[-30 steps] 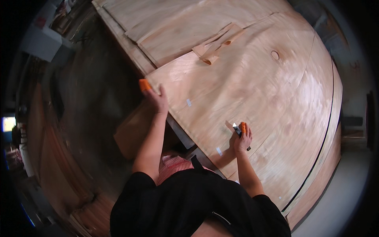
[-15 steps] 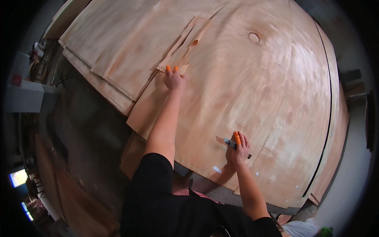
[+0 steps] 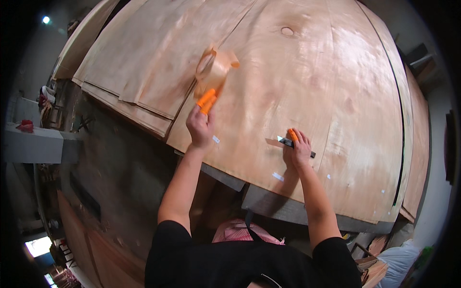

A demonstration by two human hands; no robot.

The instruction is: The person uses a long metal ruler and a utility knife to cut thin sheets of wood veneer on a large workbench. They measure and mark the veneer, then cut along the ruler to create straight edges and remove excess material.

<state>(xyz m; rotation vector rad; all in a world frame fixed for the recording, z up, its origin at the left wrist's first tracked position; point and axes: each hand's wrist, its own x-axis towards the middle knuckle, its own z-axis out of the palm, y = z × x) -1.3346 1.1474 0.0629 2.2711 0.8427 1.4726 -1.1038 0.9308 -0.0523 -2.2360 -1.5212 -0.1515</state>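
Note:
My left hand [image 3: 200, 126], with orange covers on two fingers, is closed on a thin strip of wood veneer [image 3: 214, 67]. The strip curls up above the sheet and is smeared by motion; the thumb's grip is partly hidden. Under both hands lies a broad, pale veneer sheet [image 3: 261, 105] with a round knot mark. On the right, my right hand [image 3: 301, 150] is wrapped round a utility knife [image 3: 288, 142], its blade pointing left just over the sheet. One finger of this hand also wears an orange cover.
More veneer sheets [image 3: 139, 72] overlap at the left, their stepped edges facing the dark floor [image 3: 125, 168]. Small white tape pieces [image 3: 278, 176] dot the near edge. A grey block-like surface [image 3: 33, 144] stands far left, and a white bag [image 3: 402, 261] lies at lower right.
My left hand has drawn back toward me, lifting the veneer strip, which lay nearly flat and now curls. My right hand keeps the knife over about the same part of the sheet. The view has shifted.

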